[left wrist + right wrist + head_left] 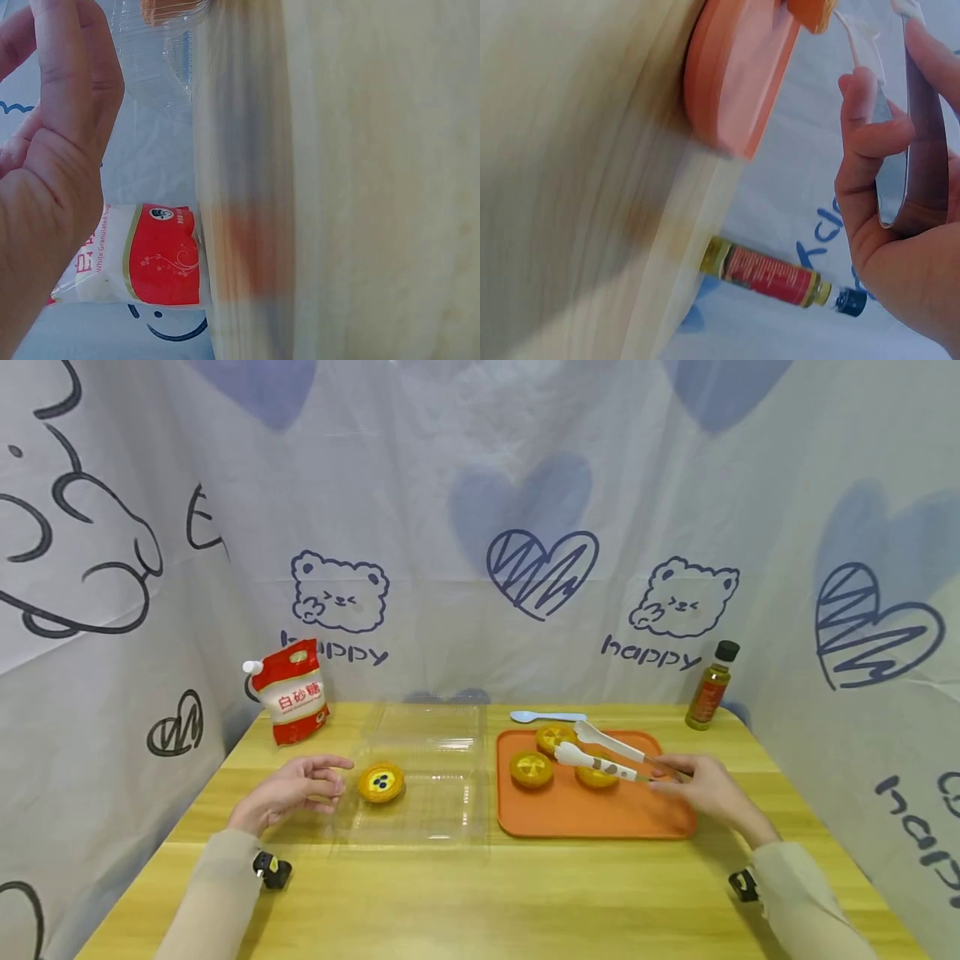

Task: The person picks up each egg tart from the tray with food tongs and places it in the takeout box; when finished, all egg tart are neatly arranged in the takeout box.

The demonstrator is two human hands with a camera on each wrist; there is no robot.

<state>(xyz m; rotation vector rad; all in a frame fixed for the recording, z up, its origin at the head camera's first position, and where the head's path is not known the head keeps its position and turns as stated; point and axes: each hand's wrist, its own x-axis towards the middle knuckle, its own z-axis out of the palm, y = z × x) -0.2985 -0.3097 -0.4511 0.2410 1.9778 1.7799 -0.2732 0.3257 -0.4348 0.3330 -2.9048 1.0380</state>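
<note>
My right hand (701, 785) grips a pair of metal tongs (928, 157) with white tips, which are spread apart above the orange tray (600, 822). Below and beside the tips are three egg tarts: one at the left (530, 770), one behind (551, 737) and one partly hidden by the lower arm. To the left lies a clear plastic box (442, 822) with its lid folded back. A tart with dark dots on top (381, 782) sits in its left part. Beside the box's left edge hovers my left hand (296, 789), fingers loosely bent and holding nothing.
A red and white bag of sugar (298, 693) stands at the back left. Behind the tray lies a pale spoon (547, 717). An oil bottle (708, 689) with a black cap is at the back right. Printed white curtains enclose the wooden table (480, 902).
</note>
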